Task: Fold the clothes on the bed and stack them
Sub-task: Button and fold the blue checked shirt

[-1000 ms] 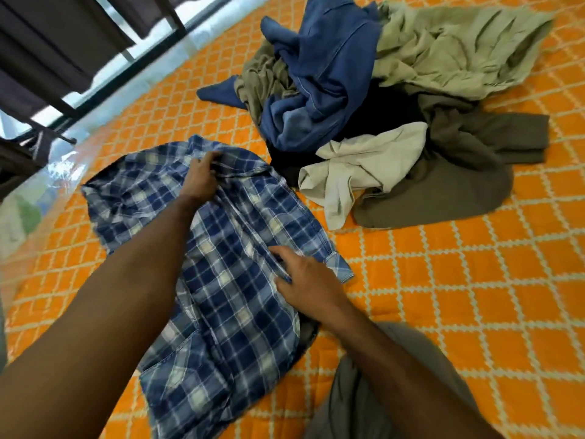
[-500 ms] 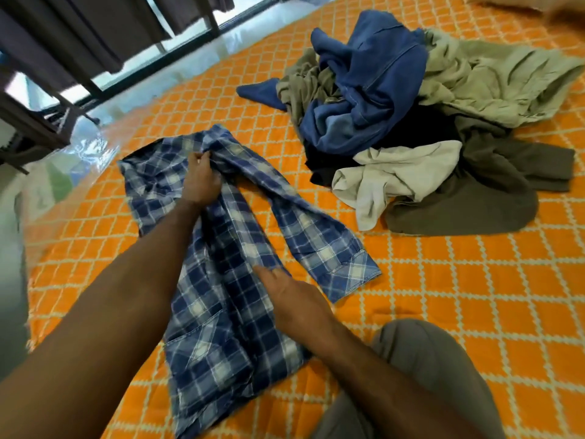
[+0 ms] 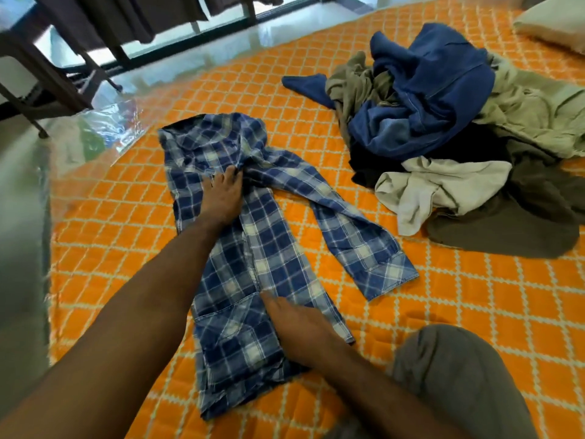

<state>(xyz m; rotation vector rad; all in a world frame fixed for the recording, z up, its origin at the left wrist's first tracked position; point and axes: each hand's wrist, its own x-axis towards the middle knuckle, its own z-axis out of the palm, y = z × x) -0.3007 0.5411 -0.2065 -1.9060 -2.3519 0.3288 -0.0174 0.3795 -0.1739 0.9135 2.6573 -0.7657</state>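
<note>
A blue and white plaid shirt [image 3: 266, 258] lies lengthwise on the orange quilted bed [image 3: 474, 312], folded narrow, with one sleeve [image 3: 357, 242] stretched out to the right. My left hand [image 3: 223, 196] rests near the collar, its fingertips pressing into the bunched fabric there. My right hand [image 3: 297, 327] lies flat with straight fingers on the lower part of the shirt. A pile of unfolded clothes [image 3: 443, 122] sits at the back right: a blue garment on top, olive, black, cream and dark brown ones around it.
The bed's left edge meets a shiny floor [image 3: 25, 248]. A clear plastic bag [image 3: 107, 128] lies at the far left corner. Dark furniture legs [image 3: 47, 80] and a window stand beyond. A pillow [image 3: 550, 26] is at the top right. My knee [image 3: 459, 384] is at the bottom right.
The shirt's right side has been folded inward over the body and its sleeve now lies out to the right. My right hand slid down to the shirt's lower part.
</note>
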